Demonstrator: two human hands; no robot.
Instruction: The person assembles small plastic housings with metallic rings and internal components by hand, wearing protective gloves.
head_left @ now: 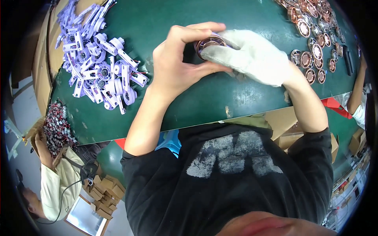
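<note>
Above the middle of the table, my bare left hand curls its fingers and thumb around a round part with a copper-coloured spoked cover. A bit of purple shows at that part's edge; its underside is hidden by my hands. My right hand, in a white glove, is closed on the same part from the right, with the thumb lying across its face. To the left lies a heap of purple plastic fan bodies with round grilles and thin wires. On the right are many loose copper-coloured round covers.
The green tabletop spans the view, its front edge close to my body. A pile of small wired parts lies at the left, where another person's hand reaches. A dark bar-shaped object lies at the far right, near another person's arm.
</note>
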